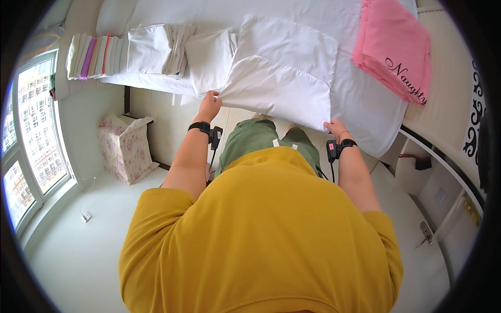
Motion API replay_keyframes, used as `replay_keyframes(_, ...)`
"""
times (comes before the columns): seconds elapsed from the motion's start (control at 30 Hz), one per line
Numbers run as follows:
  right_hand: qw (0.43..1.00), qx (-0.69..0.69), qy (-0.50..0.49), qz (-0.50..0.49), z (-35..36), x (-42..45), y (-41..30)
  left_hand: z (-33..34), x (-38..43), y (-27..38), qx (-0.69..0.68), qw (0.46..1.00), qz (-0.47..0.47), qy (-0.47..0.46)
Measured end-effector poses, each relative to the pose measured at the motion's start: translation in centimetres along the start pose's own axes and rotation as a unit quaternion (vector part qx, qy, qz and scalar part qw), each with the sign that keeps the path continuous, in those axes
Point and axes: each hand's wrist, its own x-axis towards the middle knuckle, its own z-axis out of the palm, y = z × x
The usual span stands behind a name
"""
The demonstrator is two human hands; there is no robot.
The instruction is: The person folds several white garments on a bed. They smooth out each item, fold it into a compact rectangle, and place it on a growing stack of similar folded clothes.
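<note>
Before me, a white cloth [285, 74] lies spread over the near edge of a white-sheeted bed [364, 113]. Its upper layer ends in a stitched, curved border, with another layer of white fabric showing beyond. My left hand [211, 105] pinches the near left corner between thumb and fingers. At the near right corner, my right hand [335, 128] holds the fabric in the same way. The near edge hangs between both hands, slightly lifted. Left of the cloth sits a low stack of folded white cloths [209, 58], close to my left hand.
Farther left are a taller white cloth stack [150, 49] and a row of folded coloured cloths [94, 56]. Folded pink fabric [391, 54] bearing writing lies at the right. A flower-patterned covered box [125, 148] stands on the floor near the window [43, 121].
</note>
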Motion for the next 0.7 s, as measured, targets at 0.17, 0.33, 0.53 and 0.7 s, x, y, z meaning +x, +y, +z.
replay_keyframes(0.17,0.994,0.092,0.062,-0.007,0.9,-0.8,-0.3,0.5,-0.7,-0.8,-0.024,1.0,0.002,-0.01)
replay_keyframes(0.33,0.998,0.045,0.021,0.037,1.0,-1.3,1.3,0.5,-1.7,-1.5,-0.218,0.968,-0.127,-0.002)
replay_keyframes(0.53,0.989,-0.036,-0.05,0.137,0.0,-2.3,0.4,0.0,-2.5,-4.2,-0.166,0.967,-0.177,-0.072)
replay_keyframes(0.7,0.988,-0.046,-0.035,0.145,-1.5,-2.2,-1.7,-2.5,0.0,-1.0,-0.144,0.977,-0.142,-0.071)
